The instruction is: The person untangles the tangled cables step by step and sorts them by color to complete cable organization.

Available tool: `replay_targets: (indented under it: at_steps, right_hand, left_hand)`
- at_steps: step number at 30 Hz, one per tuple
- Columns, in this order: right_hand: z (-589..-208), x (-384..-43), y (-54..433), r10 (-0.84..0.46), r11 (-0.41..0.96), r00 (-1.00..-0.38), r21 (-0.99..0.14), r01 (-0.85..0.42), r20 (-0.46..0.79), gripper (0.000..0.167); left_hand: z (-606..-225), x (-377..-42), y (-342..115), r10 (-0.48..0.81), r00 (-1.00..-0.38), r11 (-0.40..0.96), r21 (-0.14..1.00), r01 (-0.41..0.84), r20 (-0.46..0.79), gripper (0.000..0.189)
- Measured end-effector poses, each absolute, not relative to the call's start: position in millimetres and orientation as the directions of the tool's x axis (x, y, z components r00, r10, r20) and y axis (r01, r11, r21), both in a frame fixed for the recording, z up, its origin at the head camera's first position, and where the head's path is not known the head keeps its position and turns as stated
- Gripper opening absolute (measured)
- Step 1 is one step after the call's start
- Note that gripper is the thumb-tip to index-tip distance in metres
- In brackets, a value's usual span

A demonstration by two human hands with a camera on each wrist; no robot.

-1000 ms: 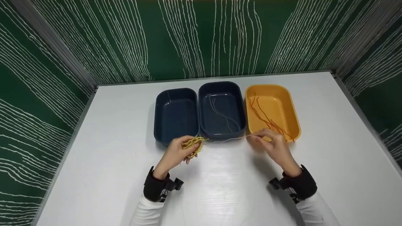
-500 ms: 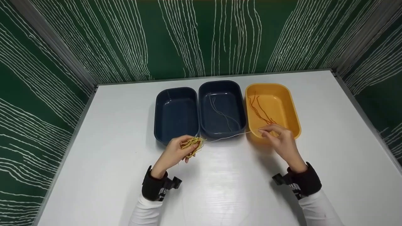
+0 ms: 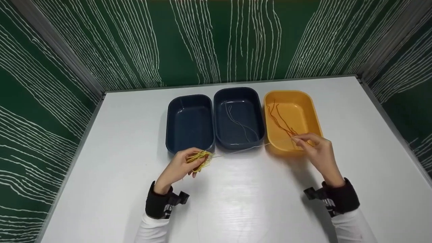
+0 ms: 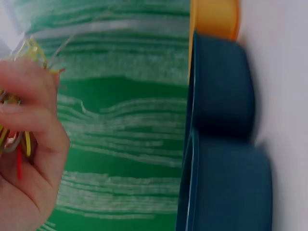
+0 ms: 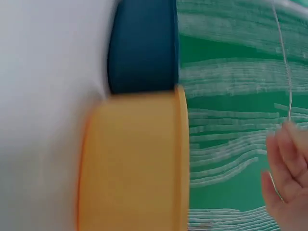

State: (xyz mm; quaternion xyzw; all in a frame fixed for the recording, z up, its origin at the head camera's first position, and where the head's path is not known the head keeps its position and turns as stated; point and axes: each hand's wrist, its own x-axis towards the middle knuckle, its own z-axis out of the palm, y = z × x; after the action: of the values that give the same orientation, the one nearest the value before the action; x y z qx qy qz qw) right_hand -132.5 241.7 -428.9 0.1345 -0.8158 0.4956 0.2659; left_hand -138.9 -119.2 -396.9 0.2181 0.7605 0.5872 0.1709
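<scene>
My left hand grips a tangled bundle of string, mostly yellow, in front of the left blue bin. Red and pale strands show among the yellow ones in the left wrist view. Over the near edge of the yellow bin, my right hand pinches a thin white string. That string stretches across from the bundle, passing before the middle blue bin. In the right wrist view the white string runs up from the fingertips. Several orange-red strings lie inside the yellow bin.
The left blue bin stands beside the middle one, all three bins in a row on the white table. A few pale grey strings lie in the middle bin. Green panels with white lines rise behind the table.
My right hand has moved to the right, drawing the white string farther from the bundle. My left hand has shifted left and slightly down with the bundle.
</scene>
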Motion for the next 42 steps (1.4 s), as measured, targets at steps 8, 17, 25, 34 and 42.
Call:
replay_targets:
  at_steps: [8,17,25,34,42]
  right_hand:
    - [-455,-145,270,0.092,0.417,-0.839,-0.786,-0.457,0.537,0.008]
    - [-445,-131,283,0.237,0.474,-0.826,-0.803,-0.362,0.512,0.009]
    - [-434,-128,263,0.285,0.613,-0.769,-0.726,-0.313,0.572,0.005]
    - [-430,-137,237,0.264,0.680,-0.718,-0.652,-0.334,0.643,0.003]
    - [-433,-149,217,0.237,0.727,-0.735,-0.618,-0.300,0.636,0.003]
  left_hand:
    - [-397,-141,-128,0.525,-0.851,0.206,0.971,0.124,-0.003,0.025]
    - [-403,-139,-153,0.363,-0.931,0.233,0.970,0.063,-0.027,0.025]
    - [-405,-139,-148,0.339,-0.940,0.233,0.971,0.042,-0.041,0.025]
    - [-404,-137,-142,0.370,-0.928,0.244,0.969,0.048,-0.047,0.025]
    - [-404,-135,-139,0.376,-0.925,0.253,0.967,0.043,-0.057,0.025]
